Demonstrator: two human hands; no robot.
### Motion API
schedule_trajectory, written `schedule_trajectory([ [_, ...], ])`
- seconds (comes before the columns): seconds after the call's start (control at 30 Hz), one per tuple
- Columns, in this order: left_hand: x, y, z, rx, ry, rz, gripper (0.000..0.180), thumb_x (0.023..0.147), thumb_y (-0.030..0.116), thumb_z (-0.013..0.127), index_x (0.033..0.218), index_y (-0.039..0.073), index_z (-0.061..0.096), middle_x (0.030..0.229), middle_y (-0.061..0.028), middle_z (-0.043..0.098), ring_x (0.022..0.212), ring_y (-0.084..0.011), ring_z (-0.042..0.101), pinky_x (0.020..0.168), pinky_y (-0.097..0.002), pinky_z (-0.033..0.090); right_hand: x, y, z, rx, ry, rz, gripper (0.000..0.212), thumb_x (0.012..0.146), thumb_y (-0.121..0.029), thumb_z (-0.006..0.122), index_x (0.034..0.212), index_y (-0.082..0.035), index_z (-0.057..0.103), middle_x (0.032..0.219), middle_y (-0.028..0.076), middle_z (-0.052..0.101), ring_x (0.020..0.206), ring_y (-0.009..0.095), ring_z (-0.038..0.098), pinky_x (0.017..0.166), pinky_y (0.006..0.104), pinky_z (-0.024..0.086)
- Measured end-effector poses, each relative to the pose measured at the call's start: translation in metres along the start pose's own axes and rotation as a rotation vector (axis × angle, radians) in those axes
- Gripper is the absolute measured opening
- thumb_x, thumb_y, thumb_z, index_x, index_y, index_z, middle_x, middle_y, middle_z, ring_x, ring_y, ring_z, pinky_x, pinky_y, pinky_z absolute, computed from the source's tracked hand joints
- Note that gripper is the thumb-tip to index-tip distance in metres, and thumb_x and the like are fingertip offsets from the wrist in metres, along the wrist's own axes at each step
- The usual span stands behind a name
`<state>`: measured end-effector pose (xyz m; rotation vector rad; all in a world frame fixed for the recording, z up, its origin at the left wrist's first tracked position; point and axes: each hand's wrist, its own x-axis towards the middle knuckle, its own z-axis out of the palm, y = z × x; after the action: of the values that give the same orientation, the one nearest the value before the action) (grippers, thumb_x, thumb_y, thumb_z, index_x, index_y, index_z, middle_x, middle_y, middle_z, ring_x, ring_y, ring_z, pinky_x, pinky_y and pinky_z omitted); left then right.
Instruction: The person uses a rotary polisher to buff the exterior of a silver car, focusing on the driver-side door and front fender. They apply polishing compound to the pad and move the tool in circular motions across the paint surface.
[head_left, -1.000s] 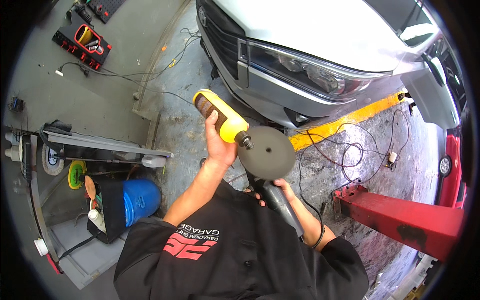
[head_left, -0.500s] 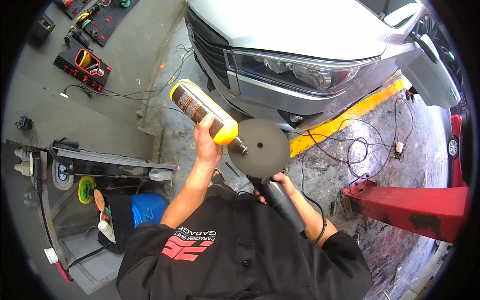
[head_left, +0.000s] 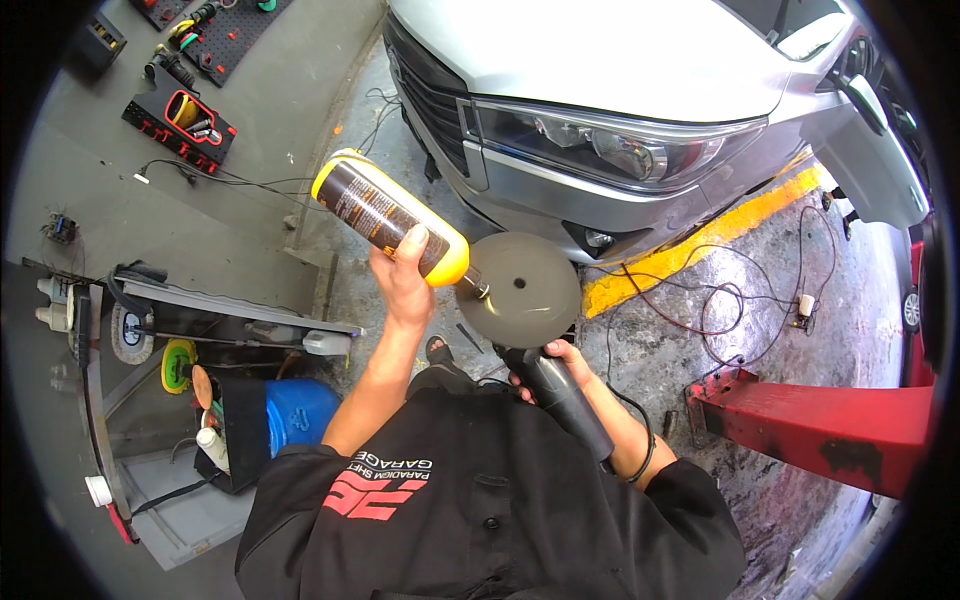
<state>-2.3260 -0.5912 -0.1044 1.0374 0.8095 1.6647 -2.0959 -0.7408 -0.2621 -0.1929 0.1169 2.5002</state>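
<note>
My left hand (head_left: 405,280) is wrapped round a yellow squeeze bottle (head_left: 385,215) with a dark label, tilted so its nozzle points down to the right. The nozzle is at the left part of a round dark grey foam pad (head_left: 530,305), where a pale streak of liquid shows. That pad faces up on a black polishing machine (head_left: 560,395), gripped near its head by my right hand (head_left: 565,365). Some right-hand fingers are hidden behind the machine. Its body rests along my right forearm, and a black cord hangs by that arm.
Ahead stands a silver car (head_left: 600,110) with its side door open. Cables and a hose (head_left: 720,300) lie on the floor at right, near a red metal beam (head_left: 800,425). At left are a blue drum (head_left: 300,412), a cart with pads and a wall-mounted tool holder (head_left: 185,120).
The bottle has tipped flatter, its base moving left and slightly up. A pale streak of liquid now shows on the pad by the nozzle. My right hand keeps its hold.
</note>
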Motion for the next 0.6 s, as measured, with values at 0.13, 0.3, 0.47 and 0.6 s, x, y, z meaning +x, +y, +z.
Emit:
schedule_trajectory([
  [0.13,-0.001,0.014,0.005,0.109,-0.052,0.091,0.035,0.096,0.026,0.071,0.121,0.003,0.061,0.104,-0.0048,0.065,0.090,-0.0147,0.065,0.084,-0.0319,0.055,-0.003,0.000,0.000,-0.013,0.037,0.016,0.075,0.090,-0.044,0.073,0.143,0.006,0.053,0.114,0.029,0.070,0.089,0.042,0.077,0.077,0.0504,0.068],
  [0.3,0.001,0.024,0.005,0.147,-0.121,0.115,0.034,0.095,0.022,0.074,0.120,0.003,0.060,0.105,-0.0041,0.065,0.092,-0.0143,0.063,0.086,-0.0316,0.053,-0.008,0.004,0.008,-0.053,0.064,0.006,0.074,0.087,-0.043,0.076,0.139,0.007,0.056,0.111,0.028,0.071,0.087,0.041,0.077,0.075,0.0497,0.068],
  [0.47,0.005,0.027,0.007,0.134,-0.124,0.090,0.034,0.095,0.021,0.075,0.120,0.003,0.061,0.106,-0.0034,0.064,0.094,-0.0139,0.062,0.088,-0.0312,0.052,-0.012,0.006,0.006,-0.055,0.079,0.041,0.075,0.086,-0.041,0.075,0.141,0.005,0.055,0.111,0.028,0.071,0.087,0.041,0.077,0.075,0.0502,0.067],
  [0.6,0.007,0.026,0.003,0.124,-0.118,0.082,0.034,0.095,0.022,0.075,0.119,0.003,0.060,0.107,-0.0036,0.064,0.096,-0.0138,0.062,0.089,-0.0312,0.052,-0.014,0.009,0.007,-0.088,0.082,0.027,0.074,0.085,-0.040,0.075,0.140,0.006,0.056,0.110,0.029,0.070,0.087,0.041,0.076,0.075,0.0508,0.067],
])
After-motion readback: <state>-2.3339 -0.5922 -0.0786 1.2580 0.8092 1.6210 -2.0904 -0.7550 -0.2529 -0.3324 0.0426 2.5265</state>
